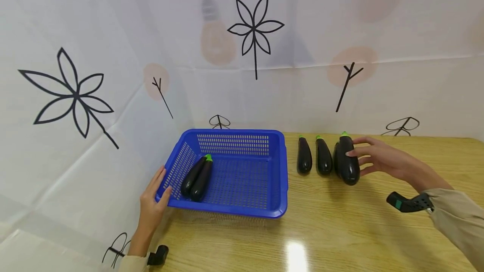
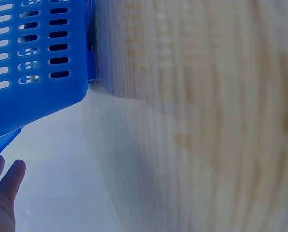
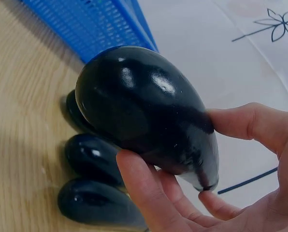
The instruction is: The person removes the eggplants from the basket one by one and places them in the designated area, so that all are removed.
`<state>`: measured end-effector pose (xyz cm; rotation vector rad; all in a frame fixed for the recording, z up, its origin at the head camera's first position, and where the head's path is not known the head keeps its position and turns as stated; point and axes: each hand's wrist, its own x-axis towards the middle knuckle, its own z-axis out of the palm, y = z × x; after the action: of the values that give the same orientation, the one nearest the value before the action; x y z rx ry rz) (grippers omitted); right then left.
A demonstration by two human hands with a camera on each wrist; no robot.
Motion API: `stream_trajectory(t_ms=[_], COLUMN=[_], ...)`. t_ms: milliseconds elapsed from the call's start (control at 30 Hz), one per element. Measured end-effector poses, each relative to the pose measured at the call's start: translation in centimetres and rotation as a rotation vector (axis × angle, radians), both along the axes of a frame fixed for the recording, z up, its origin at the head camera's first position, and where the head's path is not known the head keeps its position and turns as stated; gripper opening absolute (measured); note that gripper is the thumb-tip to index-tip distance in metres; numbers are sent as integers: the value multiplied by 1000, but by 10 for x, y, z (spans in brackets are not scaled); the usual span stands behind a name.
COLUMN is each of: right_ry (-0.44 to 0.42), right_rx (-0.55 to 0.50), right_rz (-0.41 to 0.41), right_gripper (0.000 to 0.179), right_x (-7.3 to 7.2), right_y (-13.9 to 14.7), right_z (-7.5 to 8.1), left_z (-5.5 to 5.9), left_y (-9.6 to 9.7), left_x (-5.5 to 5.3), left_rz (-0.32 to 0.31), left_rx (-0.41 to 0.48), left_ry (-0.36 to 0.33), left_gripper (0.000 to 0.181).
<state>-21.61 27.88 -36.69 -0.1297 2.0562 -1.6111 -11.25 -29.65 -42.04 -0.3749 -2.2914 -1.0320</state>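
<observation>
Right hand grips an eggplant beside the blue basket

Across the wooden table (image 1: 321,226), the person's right hand (image 1: 372,156) holds a glossy dark eggplant (image 1: 348,163) between thumb and fingers, its green tip pointing toward the patterned backdrop (image 1: 321,24). From the right wrist, I see the thumb on one side and the fingertips on the other, with the broad end sticking out beyond them.

Just beside it, a third loose eggplant (image 1: 335,158) is partly hidden by the held one. To its left lie a second (image 1: 324,156) and a first (image 1: 304,157), side by side, green tips also toward the backdrop.

The left hand (image 1: 152,205) rests at the near left corner of the blue basket (image 1: 284,171), fingers fairly straight along the rim and thumb apart from them; it is open rather than clenched. Inside, near the left wall, two eggplants (image 1: 202,181) lie against each other. A black device (image 1: 410,202) sits by the right cuff.
</observation>
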Motion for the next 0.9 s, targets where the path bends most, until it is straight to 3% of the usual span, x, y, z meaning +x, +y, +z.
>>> stream_trajectory(t_ms=[600,833,900], right_ry=[25,46,45], right_rx=[127,192,214], right_rz=[-2,14,14], right_gripper=[74,74,75], right_x=[-10,-16,-19], right_y=[25,33,35], right_z=[-23,-30,-33], left_z=[-2,-33,-34], left_y=[-2,-23,-24], left_x=[-1,-16,-17], left_rz=[5,10,12], left_rx=[-4,-8,-14], left_ry=[-7,8,10], left_gripper=[52,55,55])
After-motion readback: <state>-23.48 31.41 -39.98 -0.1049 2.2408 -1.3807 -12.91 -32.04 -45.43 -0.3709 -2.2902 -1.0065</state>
